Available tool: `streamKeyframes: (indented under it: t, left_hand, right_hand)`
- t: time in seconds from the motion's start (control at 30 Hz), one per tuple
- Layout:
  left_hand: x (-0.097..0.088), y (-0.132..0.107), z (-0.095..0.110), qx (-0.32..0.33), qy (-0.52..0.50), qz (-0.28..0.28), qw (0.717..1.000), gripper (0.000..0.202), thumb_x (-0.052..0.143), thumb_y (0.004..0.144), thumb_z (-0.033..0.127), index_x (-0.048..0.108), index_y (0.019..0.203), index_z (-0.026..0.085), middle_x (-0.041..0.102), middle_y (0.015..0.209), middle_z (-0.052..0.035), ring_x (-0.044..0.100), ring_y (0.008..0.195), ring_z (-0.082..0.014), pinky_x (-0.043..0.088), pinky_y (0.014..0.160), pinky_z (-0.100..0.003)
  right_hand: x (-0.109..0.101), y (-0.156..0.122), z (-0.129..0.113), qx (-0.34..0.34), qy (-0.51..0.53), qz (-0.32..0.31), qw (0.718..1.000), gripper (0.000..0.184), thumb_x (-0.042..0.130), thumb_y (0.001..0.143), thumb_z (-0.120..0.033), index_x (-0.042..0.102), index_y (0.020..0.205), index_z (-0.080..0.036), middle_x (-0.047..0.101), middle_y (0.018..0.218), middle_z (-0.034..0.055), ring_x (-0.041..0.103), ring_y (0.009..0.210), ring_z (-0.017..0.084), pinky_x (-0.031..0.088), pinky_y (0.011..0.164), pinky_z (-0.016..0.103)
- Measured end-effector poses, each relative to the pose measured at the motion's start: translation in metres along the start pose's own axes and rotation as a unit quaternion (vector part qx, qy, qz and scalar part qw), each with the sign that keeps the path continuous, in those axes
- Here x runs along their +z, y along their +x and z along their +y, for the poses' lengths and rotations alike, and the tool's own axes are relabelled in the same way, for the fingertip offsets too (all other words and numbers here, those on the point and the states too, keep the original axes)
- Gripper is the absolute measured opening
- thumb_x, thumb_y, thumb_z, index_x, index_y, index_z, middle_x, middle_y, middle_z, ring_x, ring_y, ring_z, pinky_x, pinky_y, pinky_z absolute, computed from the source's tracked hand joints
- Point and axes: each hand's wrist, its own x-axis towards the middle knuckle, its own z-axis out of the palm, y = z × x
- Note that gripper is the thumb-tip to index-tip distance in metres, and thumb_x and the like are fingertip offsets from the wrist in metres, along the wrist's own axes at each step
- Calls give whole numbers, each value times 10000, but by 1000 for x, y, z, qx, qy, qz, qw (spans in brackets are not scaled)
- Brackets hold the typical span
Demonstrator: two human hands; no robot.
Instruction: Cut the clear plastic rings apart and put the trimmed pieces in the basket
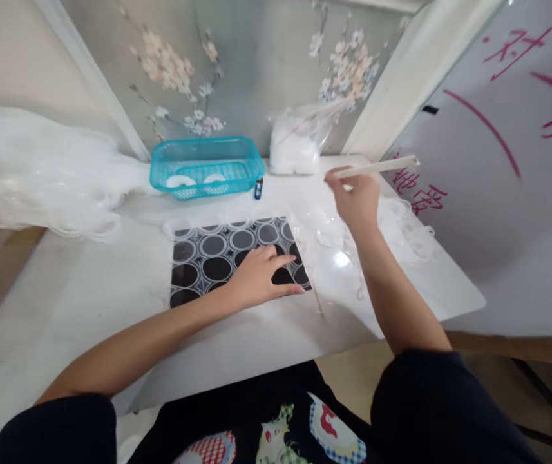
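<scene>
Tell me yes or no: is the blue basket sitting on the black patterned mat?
No, the blue basket stands on the white table behind the mat.

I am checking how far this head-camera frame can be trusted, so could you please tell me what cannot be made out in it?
- Black patterned mat: its near right part is covered by the left hand.
- White stick: where the right hand pinches it, the fingers hide it.
- Clear plastic pieces: glare and blur blend them into the white table.
- Small blue item beside the blue basket: too small to identify.
</scene>
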Motion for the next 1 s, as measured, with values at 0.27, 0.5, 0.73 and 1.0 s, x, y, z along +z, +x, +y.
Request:
streamKeyframes:
  t: [0.27,0.5,0.73,1.0]
  left_hand:
    - [-115,-59,28,-61,-8,303,951,367,633,866,356,581,1224,291,559,944,10,538,860,-137,463,794,-286]
    - [-141,-102,39,3,131,337,932,354,632,877,213,623,1219,304,436,763,41,476,693,-96,409,650,-249]
    - [-139,-98,31,56,205,336,917,211,580,906,202,720,1060,237,379,678,25,390,646,-126,352,604,-265]
    - [-139,-91,21,39,212,285,934,182,578,906,273,758,885,266,460,668,10,431,651,-129,348,628,-276]
  right_hand:
    - [7,-53,-130,69,526,-340,777,93,676,820,-306,707,800,-221,704,735,-13,662,732,134,523,773,300]
    - [16,-58,-168,48,598,-367,711,75,692,830,-299,730,831,-234,709,771,-5,671,759,134,524,813,309]
    - [24,-69,-171,84,635,-402,654,82,680,839,-307,719,815,-238,699,754,-16,652,750,118,505,801,282]
    - [27,-77,-174,60,630,-433,642,95,666,855,-295,733,871,-230,712,759,-7,655,768,118,499,783,270]
